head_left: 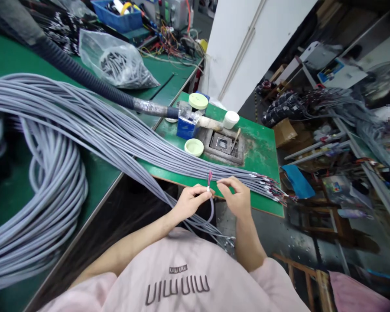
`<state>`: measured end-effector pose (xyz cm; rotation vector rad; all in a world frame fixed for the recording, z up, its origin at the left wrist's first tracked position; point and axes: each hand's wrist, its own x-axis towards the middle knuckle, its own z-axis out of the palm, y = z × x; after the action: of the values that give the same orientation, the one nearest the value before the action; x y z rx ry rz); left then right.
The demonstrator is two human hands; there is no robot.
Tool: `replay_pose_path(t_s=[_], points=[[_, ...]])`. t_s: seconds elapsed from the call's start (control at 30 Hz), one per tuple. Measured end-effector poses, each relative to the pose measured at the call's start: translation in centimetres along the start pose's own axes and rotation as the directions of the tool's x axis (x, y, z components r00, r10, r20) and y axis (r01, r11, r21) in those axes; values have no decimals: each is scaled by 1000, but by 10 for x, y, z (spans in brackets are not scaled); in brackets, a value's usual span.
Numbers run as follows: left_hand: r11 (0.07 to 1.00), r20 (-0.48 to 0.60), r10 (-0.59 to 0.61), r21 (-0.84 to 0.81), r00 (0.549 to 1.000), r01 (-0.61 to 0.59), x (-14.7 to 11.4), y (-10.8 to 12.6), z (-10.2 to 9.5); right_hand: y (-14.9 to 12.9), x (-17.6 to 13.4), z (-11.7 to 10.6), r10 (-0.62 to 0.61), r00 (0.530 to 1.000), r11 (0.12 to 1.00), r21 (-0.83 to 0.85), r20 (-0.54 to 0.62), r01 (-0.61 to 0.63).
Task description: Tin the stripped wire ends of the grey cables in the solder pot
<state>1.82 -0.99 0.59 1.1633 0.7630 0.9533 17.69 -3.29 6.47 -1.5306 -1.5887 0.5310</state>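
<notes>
My left hand pinches a grey cable close to its end. From that end a small fan of pink and reddish wires points upward, with a white band at its base. Just to the right, my right hand is raised with thumb and fingers apart, nothing visible between them. Behind both hands a thick bundle of grey cables runs across the green bench, and its stripped ends lie at the right edge. More cables hang below my hands.
A solder pot with a thin stick sits on the green board. Around it are a pale green dish, a white cup and a blue block. A dark hose crosses above the cables. Coiled cable lies left.
</notes>
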Motion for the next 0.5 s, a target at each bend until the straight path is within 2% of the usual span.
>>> replay_pose_path(t_s=[0.1, 0.2, 0.27, 0.4, 0.5], points=[[998, 29, 62, 17, 998, -63, -3, -4, 1, -5, 6, 7, -24, 998, 1000, 3, 63, 24], [996, 40, 75, 36, 996, -76, -6, -5, 0, -7, 11, 13, -12, 996, 999, 53, 91, 7], [996, 53, 68, 50, 996, -71, -7, -4, -2, -6, 14, 14, 25, 993, 991, 126, 114, -39], [995, 100, 73, 60, 992, -80, -10, -1, -5, -6, 20, 12, 106, 966, 944, 281, 237, -173], [993, 123, 83, 78, 989, -93, -11, 2, -6, -6, 20, 16, 129, 965, 924, 325, 229, -200]])
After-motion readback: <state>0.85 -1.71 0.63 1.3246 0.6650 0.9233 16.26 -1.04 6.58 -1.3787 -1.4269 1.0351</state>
